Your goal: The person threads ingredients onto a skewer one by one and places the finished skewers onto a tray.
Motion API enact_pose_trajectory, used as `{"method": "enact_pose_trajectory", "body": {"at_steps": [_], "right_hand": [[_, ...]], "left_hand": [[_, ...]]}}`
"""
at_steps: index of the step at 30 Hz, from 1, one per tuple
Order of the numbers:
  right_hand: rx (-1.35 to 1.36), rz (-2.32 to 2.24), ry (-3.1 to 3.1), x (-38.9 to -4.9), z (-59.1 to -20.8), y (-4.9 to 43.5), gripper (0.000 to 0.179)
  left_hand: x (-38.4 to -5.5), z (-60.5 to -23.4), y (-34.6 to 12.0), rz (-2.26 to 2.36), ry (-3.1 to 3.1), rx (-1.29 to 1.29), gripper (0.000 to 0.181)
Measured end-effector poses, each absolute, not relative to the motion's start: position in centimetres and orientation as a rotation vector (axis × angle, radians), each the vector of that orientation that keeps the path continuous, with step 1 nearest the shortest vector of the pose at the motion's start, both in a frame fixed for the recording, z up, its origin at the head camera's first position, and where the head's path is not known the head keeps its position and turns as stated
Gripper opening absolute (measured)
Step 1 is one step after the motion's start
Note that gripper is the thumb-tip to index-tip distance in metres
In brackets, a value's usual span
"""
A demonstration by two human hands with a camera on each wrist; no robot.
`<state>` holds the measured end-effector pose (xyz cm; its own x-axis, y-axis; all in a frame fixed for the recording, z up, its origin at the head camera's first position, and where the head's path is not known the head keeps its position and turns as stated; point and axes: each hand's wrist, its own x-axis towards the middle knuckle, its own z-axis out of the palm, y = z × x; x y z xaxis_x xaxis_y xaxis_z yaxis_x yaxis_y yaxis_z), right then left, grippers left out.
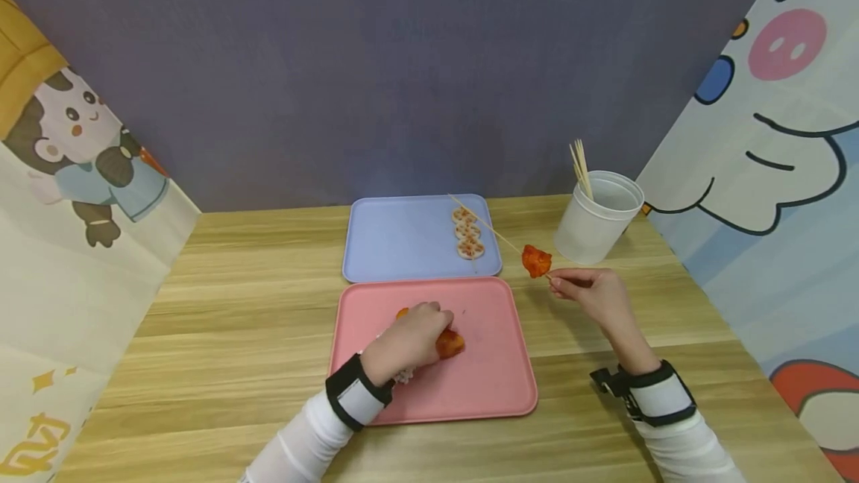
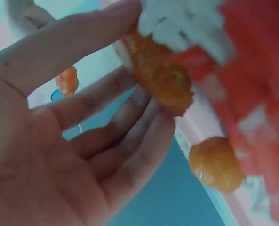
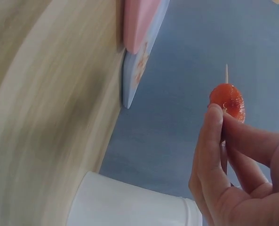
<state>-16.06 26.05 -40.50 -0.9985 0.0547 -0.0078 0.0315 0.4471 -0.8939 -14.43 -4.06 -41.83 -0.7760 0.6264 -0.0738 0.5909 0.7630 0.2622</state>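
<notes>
Over the pink tray [image 1: 483, 386], my left hand [image 1: 412, 338] bends down with thumb and fingers around a glossy orange-brown food piece [image 2: 160, 73]. That food shows beside the fingers in the head view. A second orange-brown piece [image 2: 217, 165] lies on the tray past the fingertips. Red-and-white food pieces [image 2: 257, 108] and whitish clumps [image 2: 177, 23] sit close under the hand, mostly hidden from above. To the right of the trays, my right hand [image 1: 597, 297] pinches a thin wooden skewer [image 1: 493, 228] near one end. One orange-red food piece [image 1: 536, 261] is threaded on it, just beyond the fingertips.
Behind the pink tray stands a blue tray [image 1: 403, 237] with a row of round lotus root slices [image 1: 467, 231] at its right. A white bucket [image 1: 590, 226] holding several skewers [image 1: 580, 166] is at the back right. A grey wall [image 1: 403, 73] closes off the table's back.
</notes>
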Motion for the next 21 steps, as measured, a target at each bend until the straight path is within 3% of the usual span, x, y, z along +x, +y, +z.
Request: {"method": "enact_pose_trajectory", "body": {"at_steps": [21], "right_hand": [[0.123, 1.572, -2.591, -16.4, -37.8, 22.9, 0.023]], "left_hand": [[-19.0, -37.2, -9.9, 1.485, 2.689, 0.435, 0.036]]}}
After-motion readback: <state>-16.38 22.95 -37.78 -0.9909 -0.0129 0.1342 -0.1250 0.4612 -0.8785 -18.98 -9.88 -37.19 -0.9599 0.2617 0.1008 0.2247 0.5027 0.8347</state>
